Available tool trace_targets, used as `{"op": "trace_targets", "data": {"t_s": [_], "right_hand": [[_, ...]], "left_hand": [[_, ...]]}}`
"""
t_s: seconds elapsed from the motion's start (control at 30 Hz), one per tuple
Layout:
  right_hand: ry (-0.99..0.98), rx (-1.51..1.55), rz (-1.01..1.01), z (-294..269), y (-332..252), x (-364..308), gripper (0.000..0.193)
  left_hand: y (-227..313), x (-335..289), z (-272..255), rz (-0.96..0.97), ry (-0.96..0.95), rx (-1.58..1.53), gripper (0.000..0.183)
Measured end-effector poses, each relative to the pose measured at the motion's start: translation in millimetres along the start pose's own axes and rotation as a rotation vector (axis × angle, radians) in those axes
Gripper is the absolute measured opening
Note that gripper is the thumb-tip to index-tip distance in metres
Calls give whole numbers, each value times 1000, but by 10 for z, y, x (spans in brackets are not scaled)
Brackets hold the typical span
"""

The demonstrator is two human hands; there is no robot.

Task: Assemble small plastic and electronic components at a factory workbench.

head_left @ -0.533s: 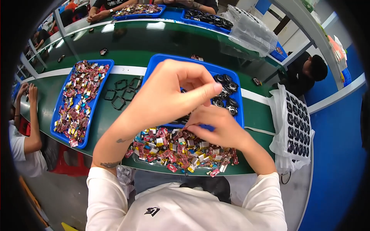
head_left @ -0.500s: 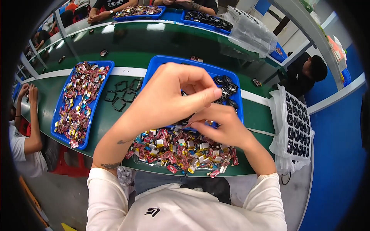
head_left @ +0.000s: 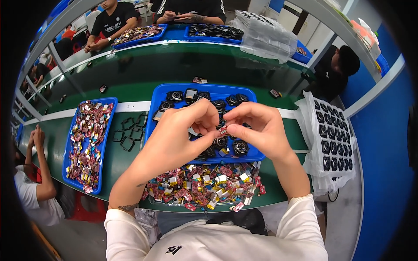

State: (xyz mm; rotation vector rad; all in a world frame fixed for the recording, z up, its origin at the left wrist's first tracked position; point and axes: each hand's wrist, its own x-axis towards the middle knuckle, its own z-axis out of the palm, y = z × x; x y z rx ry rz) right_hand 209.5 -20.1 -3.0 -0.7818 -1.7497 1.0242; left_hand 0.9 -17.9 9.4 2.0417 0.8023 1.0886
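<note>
Over the near half of a blue tray (head_left: pixel 257 157), my left hand (head_left: pixel 180 126) and my right hand (head_left: pixel 263 132) meet at the fingertips. Between them is a small red circuit board (head_left: pixel 223 130), pinched by the right thumb and fingers. Its other end is at my left thumb and curled fingers, which appear to grip it too. Black round-faced device housings (head_left: pixel 240 148) lie in the tray, partly hidden by my hands. Just below, in front of me, spreads a heap of red circuit boards with silver and yellow battery packs (head_left: pixel 204 185).
To the left stands a long blue tray (head_left: pixel 66 167) of similar boards, with several black frames (head_left: pixel 127 143) beside it. At right, a stack of clear trays (head_left: pixel 333 137) holds black round parts. Co-workers sit across the green belt (head_left: pixel 152 65) and at left.
My hands, overlapping before, have drawn apart and now face each other, the red board visible between them. The view has shifted, showing more of the blue tray.
</note>
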Motion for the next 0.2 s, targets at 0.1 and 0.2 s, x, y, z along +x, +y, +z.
{"op": "trace_targets", "data": {"t_s": [0.1,0.2], "right_hand": [[-62,293,168,-91,48,26,24],[13,325,114,-17,78,54,26]], "left_hand": [[-24,18,-21,105,-78,18,13],[-88,9,-37,143,-32,100,27]]}}
